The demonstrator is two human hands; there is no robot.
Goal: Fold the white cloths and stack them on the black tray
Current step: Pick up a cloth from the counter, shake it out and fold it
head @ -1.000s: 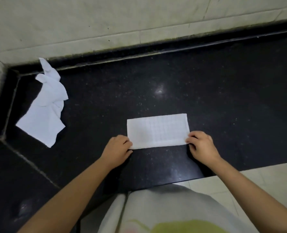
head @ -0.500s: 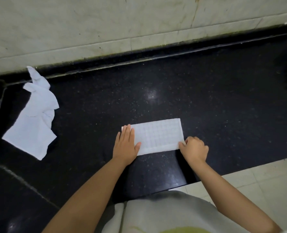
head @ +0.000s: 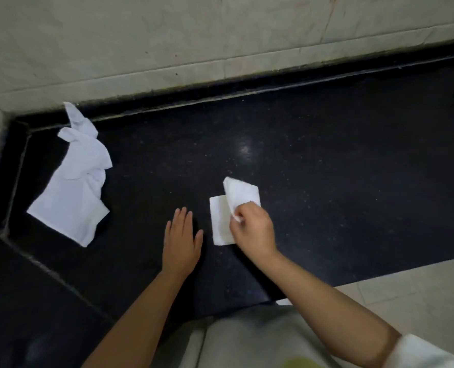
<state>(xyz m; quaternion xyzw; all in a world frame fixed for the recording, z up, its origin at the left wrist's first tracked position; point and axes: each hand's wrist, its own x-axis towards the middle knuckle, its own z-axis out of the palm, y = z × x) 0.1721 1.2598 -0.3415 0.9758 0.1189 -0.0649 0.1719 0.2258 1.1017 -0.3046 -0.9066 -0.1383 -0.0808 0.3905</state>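
Mid-fold: right hand [head: 252, 229] pinched cloth [head: 222, 224] end over toward 9 o'clock; left hand [head: 182, 239] lay flat, empty, on tabletop [head: 326, 181]; next, crease alignment.

A black speckled polished-stone bench [head: 313, 160] fills most of the view, with a pale glare spot on its surface near the middle. A thin grey seam [head: 58, 277] crosses its near left part on a slant. Along its far edge runs a raised dark stone lip [head: 273, 83], and above that stands a pale, greenish-white tiled wall [head: 167, 35] with faint grout lines and a few dark specks. At the lower right lies a light tiled floor [head: 419, 296], below the bench's front edge.
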